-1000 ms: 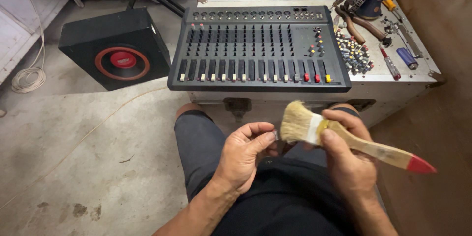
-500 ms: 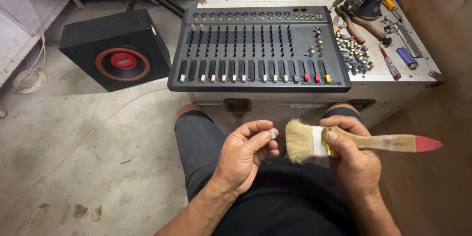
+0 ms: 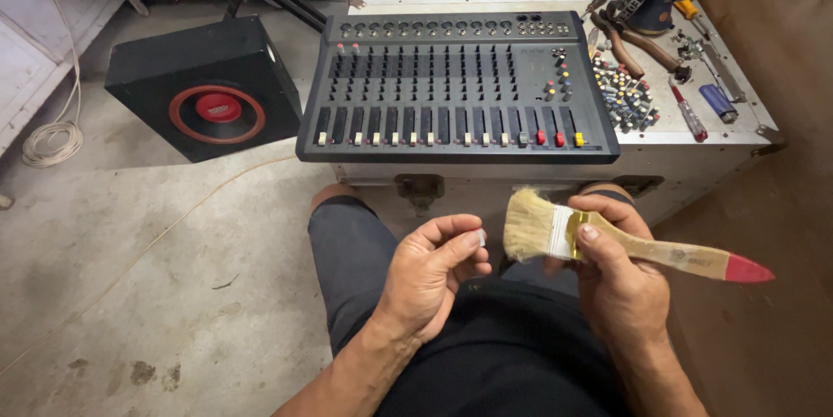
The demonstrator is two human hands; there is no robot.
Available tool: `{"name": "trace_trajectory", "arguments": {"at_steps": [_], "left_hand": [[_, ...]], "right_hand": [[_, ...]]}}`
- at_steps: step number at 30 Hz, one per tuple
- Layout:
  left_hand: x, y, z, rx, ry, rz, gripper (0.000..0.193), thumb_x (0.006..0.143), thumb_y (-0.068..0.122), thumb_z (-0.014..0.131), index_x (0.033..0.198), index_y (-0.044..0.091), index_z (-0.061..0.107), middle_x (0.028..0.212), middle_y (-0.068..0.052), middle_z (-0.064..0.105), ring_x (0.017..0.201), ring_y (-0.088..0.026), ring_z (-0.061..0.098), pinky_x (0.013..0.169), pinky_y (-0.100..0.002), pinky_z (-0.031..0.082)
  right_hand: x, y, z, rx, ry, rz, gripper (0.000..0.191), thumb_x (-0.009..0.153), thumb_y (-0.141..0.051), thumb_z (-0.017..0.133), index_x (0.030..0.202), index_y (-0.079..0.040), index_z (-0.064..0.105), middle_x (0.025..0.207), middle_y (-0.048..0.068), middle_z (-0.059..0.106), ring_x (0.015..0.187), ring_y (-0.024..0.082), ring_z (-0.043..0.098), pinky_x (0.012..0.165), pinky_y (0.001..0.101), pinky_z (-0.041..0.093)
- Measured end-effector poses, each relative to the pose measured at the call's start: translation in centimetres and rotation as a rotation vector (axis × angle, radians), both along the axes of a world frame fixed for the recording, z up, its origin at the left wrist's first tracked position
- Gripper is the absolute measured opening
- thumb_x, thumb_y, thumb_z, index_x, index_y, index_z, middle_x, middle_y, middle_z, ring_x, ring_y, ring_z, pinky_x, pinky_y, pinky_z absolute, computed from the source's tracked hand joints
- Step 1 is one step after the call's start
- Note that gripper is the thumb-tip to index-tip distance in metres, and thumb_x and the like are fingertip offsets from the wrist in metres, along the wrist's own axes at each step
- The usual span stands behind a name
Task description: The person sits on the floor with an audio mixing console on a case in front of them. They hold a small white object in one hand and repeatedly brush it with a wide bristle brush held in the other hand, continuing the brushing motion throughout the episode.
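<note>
Since half a second ago I see the paintbrush point(image 3: 607, 242) has tilted little, bristles staying left beside the left hand point(image 3: 431, 274), which keeps its place over the lap.

Left hand: palm toward me, thumb and forefinger pressed together on a small white cap point(image 3: 479, 237) (shape too small to tell more).

Right hand point(image 3: 620, 282): fingers closed around the brush at its metal band, thumb on top. Pale bristles, wooden handle, red tip pointing right.

Beyond the knees, a grey mixing console point(image 3: 455, 87) rests on a metal case point(image 3: 694, 144). Loose knobs point(image 3: 623, 91), pliers point(image 3: 633, 45), screwdrivers lie at its right. Black speaker point(image 3: 208, 87) on the floor, left.
</note>
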State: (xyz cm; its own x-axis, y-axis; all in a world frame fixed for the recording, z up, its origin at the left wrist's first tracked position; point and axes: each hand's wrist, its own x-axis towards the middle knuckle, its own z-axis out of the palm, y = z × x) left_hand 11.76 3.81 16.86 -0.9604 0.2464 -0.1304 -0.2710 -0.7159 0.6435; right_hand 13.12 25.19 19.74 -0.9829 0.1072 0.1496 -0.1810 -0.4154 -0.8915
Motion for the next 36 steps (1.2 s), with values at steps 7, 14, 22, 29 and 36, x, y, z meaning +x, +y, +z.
{"name": "trace_trajectory", "arguments": {"at_steps": [7, 14, 22, 29, 36], "left_hand": [[0.0, -0.1, -0.1, -0.043, -0.010, -0.011, 0.019, 0.095, 0.002, 0.068, 0.114, -0.002, 0.067, 0.100, -0.012, 0.074, 0.083, -0.016, 0.069, 0.074, -0.030, 0.061], [0.1, 0.2, -0.2, -0.012, 0.013, -0.010, 0.020, 0.095, 0.003, 0.068, 0.115, -0.001, 0.066, 0.101, -0.011, 0.073, 0.084, -0.016, 0.069, 0.077, -0.032, 0.061], [-0.2, 0.0, -0.2, -0.020, 0.006, 0.025, 0.018, 0.095, 0.002, 0.069, 0.113, -0.001, 0.066, 0.101, -0.012, 0.074, 0.085, -0.016, 0.069, 0.078, -0.031, 0.059], [-0.1, 0.4, -0.9, -0.045, 0.016, 0.025, 0.019, 0.095, 0.002, 0.068, 0.114, -0.001, 0.067, 0.098, -0.010, 0.073, 0.083, -0.016, 0.069, 0.076, -0.030, 0.060], [-0.2, 0.3, -0.6, -0.024, 0.013, 0.029, 0.015, 0.097, 0.001, 0.067, 0.111, 0.000, 0.065, 0.102, -0.012, 0.074, 0.083, -0.016, 0.069, 0.076, -0.031, 0.060]], "right_hand": [[0.2, -0.4, 0.4, 0.008, 0.047, -0.002, 0.040, 0.098, -0.007, 0.055, 0.136, 0.005, 0.052, 0.116, 0.019, 0.068, 0.095, 0.028, 0.070, 0.082, 0.0415, 0.060], [0.9, -0.5, -0.2, 0.096, 0.034, 0.047, 0.038, 0.095, -0.005, 0.059, 0.132, 0.004, 0.058, 0.112, 0.018, 0.069, 0.095, 0.024, 0.069, 0.087, 0.0339, 0.057], [0.5, 0.7, -1.2, 0.438, -0.072, 0.061, 0.026, 0.088, -0.007, 0.064, 0.110, 0.003, 0.073, 0.099, 0.009, 0.072, 0.084, 0.012, 0.063, 0.073, 0.0248, 0.052], [0.8, -0.1, -0.5, 0.327, 0.094, -0.080, 0.028, 0.092, -0.009, 0.062, 0.119, -0.001, 0.066, 0.108, 0.006, 0.071, 0.095, 0.011, 0.067, 0.084, 0.0243, 0.056], [0.2, 1.2, -1.8, 0.490, -0.049, 0.048, 0.019, 0.091, -0.008, 0.065, 0.103, 0.004, 0.074, 0.095, 0.009, 0.075, 0.085, 0.012, 0.068, 0.076, 0.0243, 0.055]]}}
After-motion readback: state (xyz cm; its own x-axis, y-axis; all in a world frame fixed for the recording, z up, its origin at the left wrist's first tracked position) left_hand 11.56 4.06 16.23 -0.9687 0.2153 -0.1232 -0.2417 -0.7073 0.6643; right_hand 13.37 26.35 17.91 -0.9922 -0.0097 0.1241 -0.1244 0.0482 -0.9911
